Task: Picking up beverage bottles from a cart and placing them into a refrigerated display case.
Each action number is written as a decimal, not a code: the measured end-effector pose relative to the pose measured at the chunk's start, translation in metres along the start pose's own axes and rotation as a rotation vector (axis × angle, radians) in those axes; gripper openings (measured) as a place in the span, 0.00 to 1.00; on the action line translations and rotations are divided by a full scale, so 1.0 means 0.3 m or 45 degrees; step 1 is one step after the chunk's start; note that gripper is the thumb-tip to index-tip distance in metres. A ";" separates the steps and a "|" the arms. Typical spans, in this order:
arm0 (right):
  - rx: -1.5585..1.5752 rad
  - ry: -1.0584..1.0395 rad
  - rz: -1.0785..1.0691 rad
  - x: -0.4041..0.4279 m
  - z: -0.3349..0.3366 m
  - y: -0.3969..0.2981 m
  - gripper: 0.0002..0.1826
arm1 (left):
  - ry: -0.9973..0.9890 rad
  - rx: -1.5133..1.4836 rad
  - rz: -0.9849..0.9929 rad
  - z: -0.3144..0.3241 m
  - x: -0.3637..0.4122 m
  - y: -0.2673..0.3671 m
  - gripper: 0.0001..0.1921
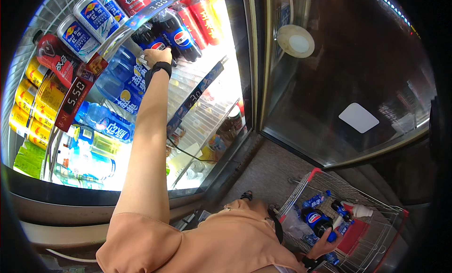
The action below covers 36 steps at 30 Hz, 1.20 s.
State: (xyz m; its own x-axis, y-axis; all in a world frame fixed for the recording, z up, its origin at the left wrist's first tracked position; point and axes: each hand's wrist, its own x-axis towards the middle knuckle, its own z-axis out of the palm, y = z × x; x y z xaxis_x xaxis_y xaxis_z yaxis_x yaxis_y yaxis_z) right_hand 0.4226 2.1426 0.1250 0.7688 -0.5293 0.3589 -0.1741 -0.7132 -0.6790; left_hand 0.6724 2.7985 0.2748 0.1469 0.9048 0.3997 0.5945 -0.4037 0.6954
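My left hand, with a black band at the wrist, reaches into a lit drinks fridge. Its fingers close around the lower part of a dark Pepsi bottle with a blue label. Another Pepsi bottle lies right beside it on the wire shelf. Down at the lower right, my right hand grips a larger Pepsi bottle near its blue cap. That bottle is over the wire shopping cart, above other bottles. Whether it rests on them I cannot tell.
The fridge's glass door stands open on the right. Red Bull cans and blue-labelled water bottles fill the left shelves. A black cable hangs by the lower shelf. In the cart lie a blue-labelled bottle and a white bottle.
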 end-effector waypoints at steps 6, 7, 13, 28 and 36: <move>0.317 -0.080 -0.243 0.085 -0.037 -0.173 0.11 | 0.338 -0.314 0.243 -0.078 -0.140 0.111 0.32; 0.322 -0.087 -0.252 0.106 -0.041 -0.203 0.11 | 0.318 -0.419 0.309 -0.113 -0.187 0.137 0.29; 1.332 -0.359 -0.548 0.252 0.047 -0.425 0.15 | -1.213 -1.127 0.916 -0.401 -0.843 0.253 0.19; 1.409 -0.748 -0.237 0.287 0.062 -0.494 0.09 | -1.232 -1.246 0.062 -0.451 -0.776 0.120 0.25; 0.948 -0.628 0.224 0.197 0.025 -0.210 0.06 | -0.806 -1.121 -0.023 -0.358 -0.385 0.093 0.16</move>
State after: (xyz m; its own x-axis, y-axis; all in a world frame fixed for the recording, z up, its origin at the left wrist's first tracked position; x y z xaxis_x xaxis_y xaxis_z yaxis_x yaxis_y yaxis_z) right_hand 0.4836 2.1599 0.1841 0.9747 -0.2233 0.0123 -0.0033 -0.0691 -0.9976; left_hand 0.5871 2.6681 0.3120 0.6750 0.7156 0.1796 -0.1379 -0.1167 0.9835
